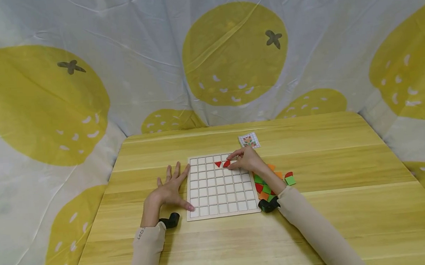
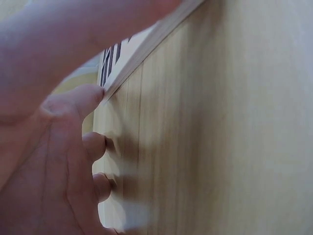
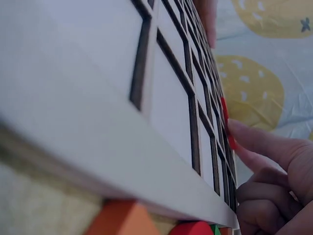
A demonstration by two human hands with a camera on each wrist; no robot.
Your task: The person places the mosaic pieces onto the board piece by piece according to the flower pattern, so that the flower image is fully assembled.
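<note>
A pale wooden grid board [image 1: 221,186] lies on the table. My left hand [image 1: 168,191] is at its left edge with fingers spread, the thumb over the near left corner and the index fingertip [image 2: 93,96] touching the side. Over the far part of the board, my right hand [image 1: 248,160] pinches a red curved-edged piece [image 1: 226,164] between thumb and index finger, low at the grid. Just left of it a red triangular piece [image 1: 218,164] sits in a cell. In the right wrist view, the pinched piece shows only as a thin red edge.
Several orange, green and red pieces [image 1: 258,179] lie along the board's right side, partly under the right forearm. A red and green piece [image 1: 290,179] lies farther right. Behind the board is a small printed pattern card [image 1: 252,140]. A lemon-print cloth [image 1: 153,72] hangs behind the table.
</note>
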